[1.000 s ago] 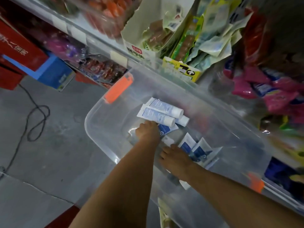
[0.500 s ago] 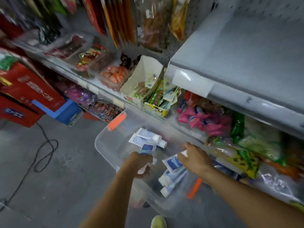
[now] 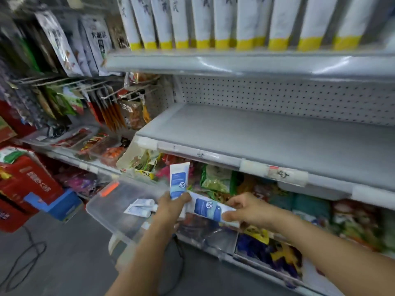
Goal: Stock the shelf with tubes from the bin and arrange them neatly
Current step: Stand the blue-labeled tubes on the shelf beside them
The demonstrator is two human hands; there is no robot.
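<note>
My left hand [image 3: 171, 207] grips a white and blue tube [image 3: 179, 180] that stands upright above the fist. My right hand [image 3: 245, 210] holds other white and blue tubes [image 3: 208, 208] lying flat, pointing left toward the left hand. Both hands hover in front of the snack shelf, just right of the clear plastic bin [image 3: 111, 212]. Two more tubes [image 3: 140, 207] lie on the bin's floor. The bare grey shelf [image 3: 267, 135] sits above and behind my hands, with a pegboard back.
Tall white and yellow packs [image 3: 213, 22] line the top shelf. Snack bags [image 3: 215, 180] fill the shelf under the grey one. Hanging packets [image 3: 70, 45] and trays are at the left. Red cartons [image 3: 27, 184] and a black cable [image 3: 23, 263] lie on the floor.
Both hands have risen out of the bin with tubes in them. The view has tilted up from the bin to the grey shelf.
</note>
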